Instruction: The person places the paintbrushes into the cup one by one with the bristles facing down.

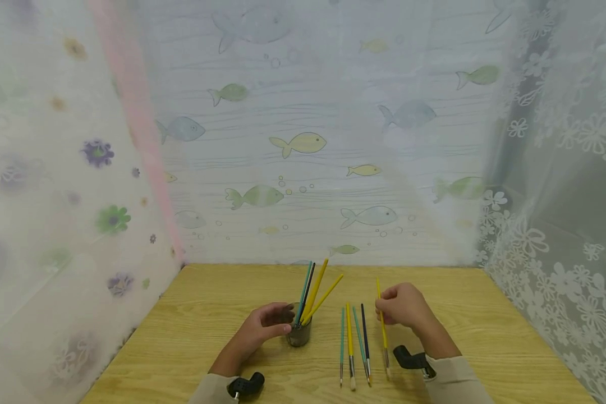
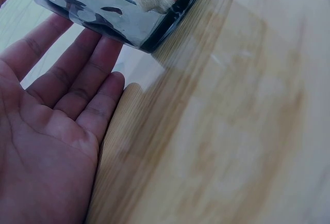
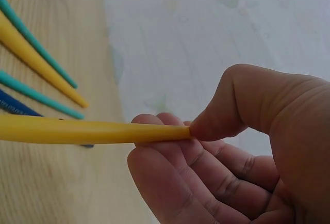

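A see-through dark cup (image 1: 299, 336) stands on the table holding several paintbrushes (image 1: 315, 289), bristles down, with teal, dark and yellow handles. My left hand (image 1: 257, 331) is beside it, the fingers reaching along its far side and the thumb by its near left edge. In the left wrist view the palm faces the cup (image 2: 98, 15) and the fingers look nearly straight, their tips at its wall. Between thumb and fingers, my right hand (image 1: 401, 304) pinches a yellow paintbrush (image 1: 384, 334) near the handle's end, its bristles pointing toward me.
Several paintbrushes lie side by side between the cup and my right hand: a teal one (image 1: 341, 342), a yellow one (image 1: 350, 342), another teal one (image 1: 359, 339) and a dark blue one (image 1: 366, 336). Printed curtains (image 1: 303, 224) hang behind and beside the wooden table (image 1: 207, 303).
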`<state>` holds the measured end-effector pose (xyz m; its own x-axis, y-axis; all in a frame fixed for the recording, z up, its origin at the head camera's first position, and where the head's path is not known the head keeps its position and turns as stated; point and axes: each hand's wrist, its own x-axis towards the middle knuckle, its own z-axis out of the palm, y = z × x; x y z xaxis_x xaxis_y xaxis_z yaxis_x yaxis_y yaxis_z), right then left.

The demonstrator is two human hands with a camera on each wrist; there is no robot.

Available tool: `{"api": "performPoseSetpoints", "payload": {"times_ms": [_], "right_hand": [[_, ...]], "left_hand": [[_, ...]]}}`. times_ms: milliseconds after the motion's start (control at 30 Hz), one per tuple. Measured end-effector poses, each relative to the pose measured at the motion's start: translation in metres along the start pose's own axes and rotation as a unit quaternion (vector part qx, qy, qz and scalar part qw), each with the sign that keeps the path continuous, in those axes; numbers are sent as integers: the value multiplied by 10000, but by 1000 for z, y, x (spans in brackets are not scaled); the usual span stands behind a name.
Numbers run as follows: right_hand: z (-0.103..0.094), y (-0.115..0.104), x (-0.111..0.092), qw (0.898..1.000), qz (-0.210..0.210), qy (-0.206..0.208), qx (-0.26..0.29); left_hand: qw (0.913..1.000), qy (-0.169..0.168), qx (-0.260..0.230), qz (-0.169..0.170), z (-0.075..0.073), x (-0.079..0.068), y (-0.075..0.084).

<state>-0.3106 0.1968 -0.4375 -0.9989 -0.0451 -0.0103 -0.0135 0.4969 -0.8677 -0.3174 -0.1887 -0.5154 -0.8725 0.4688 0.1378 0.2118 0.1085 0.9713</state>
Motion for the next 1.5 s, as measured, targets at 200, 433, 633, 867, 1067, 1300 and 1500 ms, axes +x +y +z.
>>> {"api": "performPoseSetpoints", "payload": {"times_ms": [200, 433, 633, 867, 1067, 1300, 1500], "right_hand": [[-2, -10, -5, 9997, -130, -39, 199], [-5, -21, -11, 9988, -307, -26, 378], [-4, -28, -12, 9974, -499, 95, 510], [-7, -38, -15, 9945, -812, 203, 629], [-7, -45, -20, 9874, -1224, 231, 977], [-5, -53, -26, 9776, -1631, 303, 1294], [-2, -60, -29, 9705, -1805, 335, 1564]], "left_hand": [[10000, 9, -34, -7, 0, 0, -1], [10000, 21, -58, -10, 0, 1, -2], [10000, 38, -47, -35, 0, 1, -3], [10000, 62, -12, -77, 0, 0, -2], [10000, 64, -16, -68, 1, 0, 0], [9999, 43, -66, -70, 1, 1, 1], [9999, 52, -50, -71, 1, 1, 0]]}}
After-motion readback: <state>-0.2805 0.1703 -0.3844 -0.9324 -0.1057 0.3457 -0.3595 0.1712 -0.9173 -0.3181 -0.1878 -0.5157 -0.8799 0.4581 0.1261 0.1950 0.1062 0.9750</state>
